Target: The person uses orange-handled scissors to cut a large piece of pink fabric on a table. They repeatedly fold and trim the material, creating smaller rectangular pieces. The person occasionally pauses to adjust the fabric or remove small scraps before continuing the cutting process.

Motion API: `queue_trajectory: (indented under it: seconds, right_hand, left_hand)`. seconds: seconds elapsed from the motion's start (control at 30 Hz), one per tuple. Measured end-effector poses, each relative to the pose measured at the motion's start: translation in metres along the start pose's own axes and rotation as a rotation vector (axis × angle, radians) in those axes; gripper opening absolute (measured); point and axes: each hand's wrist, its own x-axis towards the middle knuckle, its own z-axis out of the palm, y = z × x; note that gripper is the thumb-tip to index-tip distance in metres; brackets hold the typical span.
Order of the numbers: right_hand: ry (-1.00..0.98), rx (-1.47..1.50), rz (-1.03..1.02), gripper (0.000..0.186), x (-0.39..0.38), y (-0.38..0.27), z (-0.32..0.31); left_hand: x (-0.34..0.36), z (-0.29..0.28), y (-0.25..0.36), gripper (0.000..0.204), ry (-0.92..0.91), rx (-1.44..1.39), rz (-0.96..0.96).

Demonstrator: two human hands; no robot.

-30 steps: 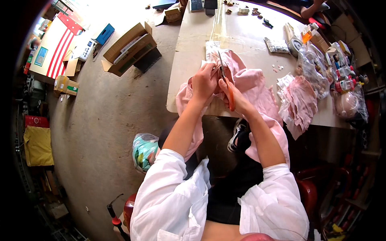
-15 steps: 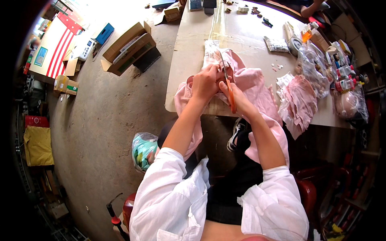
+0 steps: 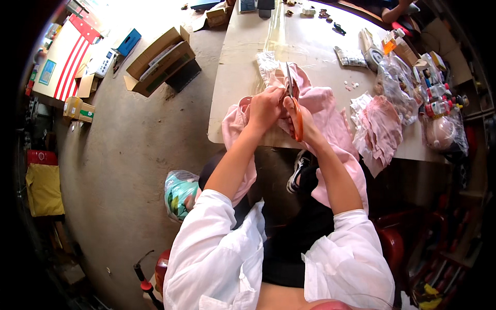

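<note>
A pink garment (image 3: 324, 111) with a white gathered edge lies bunched over the near side of the table and hangs down past its front. My left hand (image 3: 265, 107) is closed, pinching a fold of the cloth. Beside it, my right hand (image 3: 304, 121) grips a pair of scissors (image 3: 297, 120) with orange handles, the blades pointing away from me. The scissors stand right at the cloth next to my left fingers; whether the blades are cutting it I cannot tell. Part of the fold is hidden by my hands.
On the table (image 3: 235, 77), pink and white fabric pieces (image 3: 381, 129) lie to the right, near clear bags (image 3: 397, 85) and several bottles (image 3: 438, 108). A cardboard box (image 3: 163, 64) stands left of the table. Near my left knee is a plastic-wrapped turquoise bundle (image 3: 181, 195). Another person's arm (image 3: 397, 11) shows at the far right.
The scissors have turned slightly more upright in my right hand, their blades appearing more separated from the cloth. My left hand keeps its pinch. The whole view has shifted a little.
</note>
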Motion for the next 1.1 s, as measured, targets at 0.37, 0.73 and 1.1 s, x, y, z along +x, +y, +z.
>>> queue_trajectory:
  seconds: [0.37,0.73,1.1]
  right_hand:
    - [0.143,-0.292,-0.205,0.059,-0.013,-0.021,0.008]
    - [0.260,-0.567,-0.142,0.057,-0.012,-0.020,0.003]
    - [0.318,-0.642,-0.240,0.048,-0.013,-0.021,0.002]
  left_hand:
    - [0.000,-0.016,0.001,0.028,0.067,0.244,0.047]
    - [0.005,-0.019,0.004,0.016,0.090,0.406,0.168]
    - [0.000,-0.023,0.001,0.027,0.097,0.269,0.054]
